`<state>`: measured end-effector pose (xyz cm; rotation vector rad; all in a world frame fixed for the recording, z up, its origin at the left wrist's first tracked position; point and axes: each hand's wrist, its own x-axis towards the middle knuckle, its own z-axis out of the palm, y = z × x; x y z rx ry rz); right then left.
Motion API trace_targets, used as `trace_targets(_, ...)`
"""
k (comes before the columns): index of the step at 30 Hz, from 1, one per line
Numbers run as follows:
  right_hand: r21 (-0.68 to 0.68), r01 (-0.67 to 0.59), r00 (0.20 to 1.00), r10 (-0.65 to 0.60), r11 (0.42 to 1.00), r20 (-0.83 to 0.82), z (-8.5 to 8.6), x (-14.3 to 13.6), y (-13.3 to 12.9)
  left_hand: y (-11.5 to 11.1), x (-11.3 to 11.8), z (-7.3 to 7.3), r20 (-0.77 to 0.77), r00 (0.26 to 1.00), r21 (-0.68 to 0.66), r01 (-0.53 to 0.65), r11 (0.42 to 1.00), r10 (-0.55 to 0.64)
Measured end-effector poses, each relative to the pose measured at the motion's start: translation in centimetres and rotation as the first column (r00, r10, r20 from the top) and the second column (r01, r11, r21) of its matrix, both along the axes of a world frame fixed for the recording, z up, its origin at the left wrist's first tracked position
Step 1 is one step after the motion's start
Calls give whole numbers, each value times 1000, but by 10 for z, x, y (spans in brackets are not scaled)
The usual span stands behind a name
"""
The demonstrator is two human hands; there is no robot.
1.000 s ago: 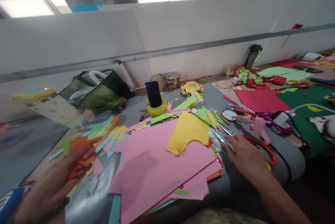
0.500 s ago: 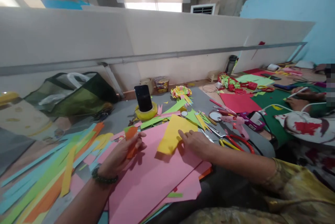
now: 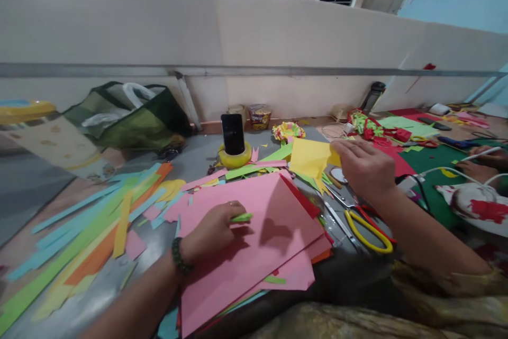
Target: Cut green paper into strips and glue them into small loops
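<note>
My left hand (image 3: 214, 233), with a dark beaded bracelet at its wrist, rests over a stack of pink paper (image 3: 246, 270). A small green paper piece (image 3: 241, 218) sticks out between its closed thumb and fingers. My right hand (image 3: 365, 167) is raised at the right of the stack, pinching a yellow sheet of paper (image 3: 308, 158) by its right side. The sheet hangs above green paper scraps. Below my right hand lie scissors with yellow handles (image 3: 371, 238) and a second pair with red handles (image 3: 375, 221), partly covered by my forearm.
Coloured paper strips (image 3: 95, 238) spread over the left of the table. A phone (image 3: 233, 135) stands in a yellow tape roll (image 3: 235, 156), near a paper flower (image 3: 288, 131) and a cup (image 3: 260, 117). A green bag (image 3: 138, 119) sits back left. At right, another person's hand (image 3: 486, 162) shows.
My right hand has lifted the yellow sheet off the pink stack, away and to the right. My left hand now shows green paper where orange paper showed before. The view has shifted left and down.
</note>
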<state>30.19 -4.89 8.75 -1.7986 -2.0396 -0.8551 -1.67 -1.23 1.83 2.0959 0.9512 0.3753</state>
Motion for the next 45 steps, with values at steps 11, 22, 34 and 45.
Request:
trace_targets(11, -506, -353, 935, 274, 787, -226, -35, -49, 17, -34, 14, -5, -446, 838, 271, 462, 844, -315)
trace_targets(22, -725, -440, 893, 348, 530, -286, -56, -136, 92, -56, 9, 5, -520, 783, 336, 555, 761, -342)
trace_targets(34, -734, -468, 875, 372, 492, -309, -55, -126, 84, -63, -5, 11, -537, 801, 431, 529, 731, -264)
trace_targets(45, -819, -358, 926, 284, 449, -249, -50, -130, 87, -80, -45, 2, -398, 902, 231, 276, 933, -168)
